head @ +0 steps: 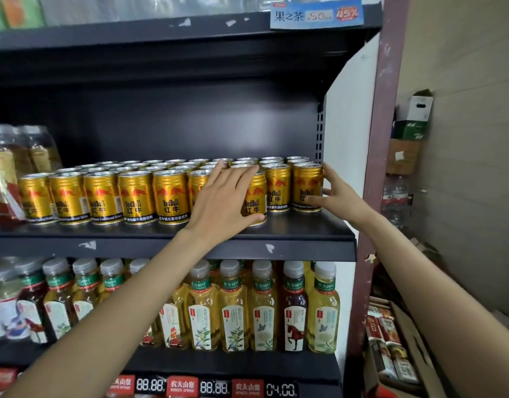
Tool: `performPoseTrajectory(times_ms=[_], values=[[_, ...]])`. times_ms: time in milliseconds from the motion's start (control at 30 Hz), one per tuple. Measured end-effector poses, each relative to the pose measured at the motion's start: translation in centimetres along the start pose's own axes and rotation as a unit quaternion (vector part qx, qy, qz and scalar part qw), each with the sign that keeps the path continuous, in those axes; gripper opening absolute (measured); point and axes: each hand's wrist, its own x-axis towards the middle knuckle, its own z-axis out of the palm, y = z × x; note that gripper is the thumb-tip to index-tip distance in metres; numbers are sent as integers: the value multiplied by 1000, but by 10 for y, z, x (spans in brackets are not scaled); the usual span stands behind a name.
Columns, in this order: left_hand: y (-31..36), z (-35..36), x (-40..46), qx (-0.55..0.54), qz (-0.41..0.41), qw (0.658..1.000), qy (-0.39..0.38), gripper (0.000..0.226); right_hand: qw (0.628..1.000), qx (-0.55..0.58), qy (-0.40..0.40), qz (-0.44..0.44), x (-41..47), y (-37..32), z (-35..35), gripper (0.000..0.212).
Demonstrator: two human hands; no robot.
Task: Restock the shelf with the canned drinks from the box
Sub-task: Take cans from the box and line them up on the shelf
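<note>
Both hands are at the front row of gold cans on the dark shelf. The left hand wraps a can that stands a little forward of its row, fingers curled over its top and thumb under its base. The right hand pinches the rightmost can by the side wall, thumb in front, fingertips behind.

To do this well, slide each can back until its face lines up with its neighbours, label outward, keeping it upright so it does not knock the rows behind.

The front row shows about nine cans; rows behind run roughly four deep, though the far ones blur together. A cardboard box sits low at right.
</note>
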Motion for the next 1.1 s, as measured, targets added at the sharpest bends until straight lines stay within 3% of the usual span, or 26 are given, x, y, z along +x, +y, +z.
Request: performPoseTrajectory(times_ms=[233, 400, 733, 900, 1000, 1100], values=[[-11, 7, -2, -21, -14, 1000, 5, 88, 1000, -5, -3, 7, -4, -6, 2, 88], [-13, 12, -5, -21, -11, 1000, 17, 89, 1000, 18, 3, 17, -10, -5, -1, 76], [-17, 17, -6, -6, 8, 1000, 9, 97, 997, -76, -23, 7, -10, -8, 5, 84], [-18, 17, -9, 6, 11, 1000, 5, 98, 998, -35, -52, 5, -18, -12, -2, 80], [-13, 10, -14, -49, -6, 999, 19, 87, 998, -53, -21, -40, -34, -21, -6, 73], [-3, -4, -30, -144, -31, 986, 73, 67, 993, -54, 63, -83, -60, -28, -3, 63]])
